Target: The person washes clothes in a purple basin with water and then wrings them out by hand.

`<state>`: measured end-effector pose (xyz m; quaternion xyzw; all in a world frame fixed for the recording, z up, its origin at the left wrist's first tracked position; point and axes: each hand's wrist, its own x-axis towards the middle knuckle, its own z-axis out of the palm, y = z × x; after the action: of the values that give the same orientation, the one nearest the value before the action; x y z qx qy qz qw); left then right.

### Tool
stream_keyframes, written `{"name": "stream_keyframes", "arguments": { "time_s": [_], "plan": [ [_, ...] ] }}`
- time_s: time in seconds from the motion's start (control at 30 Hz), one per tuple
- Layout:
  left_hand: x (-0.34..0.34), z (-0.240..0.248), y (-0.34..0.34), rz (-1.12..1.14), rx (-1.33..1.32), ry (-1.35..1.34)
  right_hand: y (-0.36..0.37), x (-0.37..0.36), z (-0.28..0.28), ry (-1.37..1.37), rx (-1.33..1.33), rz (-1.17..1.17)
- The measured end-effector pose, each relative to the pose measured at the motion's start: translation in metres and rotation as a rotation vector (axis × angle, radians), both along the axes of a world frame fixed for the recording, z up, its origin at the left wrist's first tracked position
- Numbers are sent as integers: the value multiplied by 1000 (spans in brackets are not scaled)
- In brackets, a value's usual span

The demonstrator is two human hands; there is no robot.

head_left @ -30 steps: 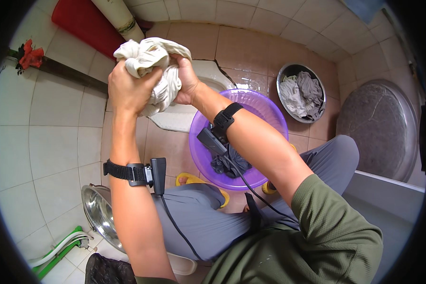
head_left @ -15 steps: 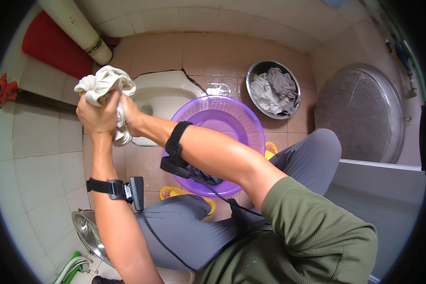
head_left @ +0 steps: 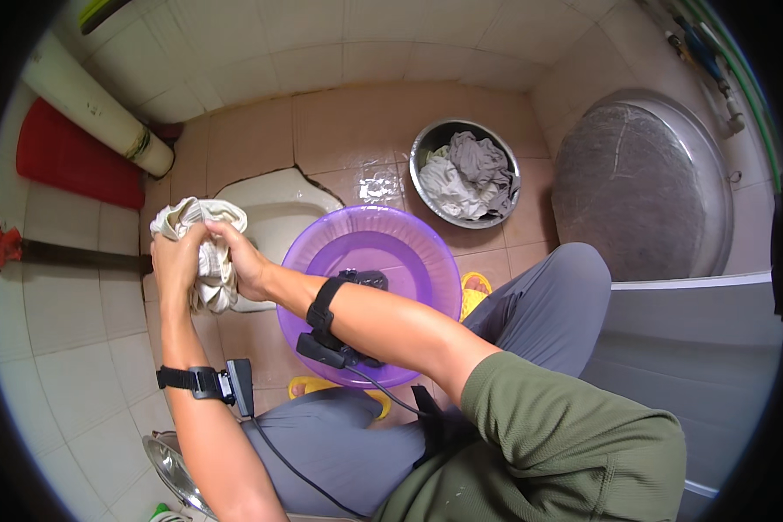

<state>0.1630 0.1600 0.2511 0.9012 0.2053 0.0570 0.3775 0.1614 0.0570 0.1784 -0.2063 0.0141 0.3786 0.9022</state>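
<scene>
A bunched, off-white cloth (head_left: 217, 280) is gripped between both hands over the left side of the squat toilet (head_left: 274, 196). My left hand (head_left: 176, 261) wraps around its left side, fingers mostly hidden in the folds. From the right, my right hand (head_left: 245, 263) clasps the same cloth, thumb on top. The lower end of the cloth hangs below the hands. To the right of them is a purple plastic basin (head_left: 447, 287) with a dark cloth (head_left: 370, 279) in its bottom, partly covered by my right forearm.
A metal bowl (head_left: 419, 187) of grey and white laundry (head_left: 478, 165) stands on the tiles beyond the basin. A large round metal lid or tray (head_left: 635, 187) leans at the right wall. At left are a red bucket (head_left: 74, 157), a pale pipe (head_left: 96, 104) and a dark pole (head_left: 83, 254).
The view has shifted, so the basin and bowl appear further left. My hands have spread the cloth a little and turned it, both still holding it.
</scene>
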Motion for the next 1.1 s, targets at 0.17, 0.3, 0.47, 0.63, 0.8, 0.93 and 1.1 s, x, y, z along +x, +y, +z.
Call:
{"name": "stream_keyframes", "arguments": {
  "time_s": [0.17, 0.3, 0.47, 0.63, 0.8, 0.93, 1.1],
  "plan": [
    [6, 3, -69, -381, 14, -159, -68, 25, 1, -16, 81, 22],
    [-1, 14, -140, -643, -277, -355, -161, 55, 0, -107, 244, -141],
    [2, 26, -195, -726, -140, -399, -314, 94, -14, -163, -25, -395],
    [-10, -36, -161, -647, -21, -65, -398, 106, -60, -330, -977, -489],
    [-36, -66, -155, -778, 152, 171, -429, 63, -123, -191, -2314, -225],
    [-47, -72, -156, -842, 100, 454, -441, 65, -132, -125, -2315, -65],
    [-61, -107, -118, -747, 198, 643, -434, 79, -105, -76, -2166, 139]
  ]
}}
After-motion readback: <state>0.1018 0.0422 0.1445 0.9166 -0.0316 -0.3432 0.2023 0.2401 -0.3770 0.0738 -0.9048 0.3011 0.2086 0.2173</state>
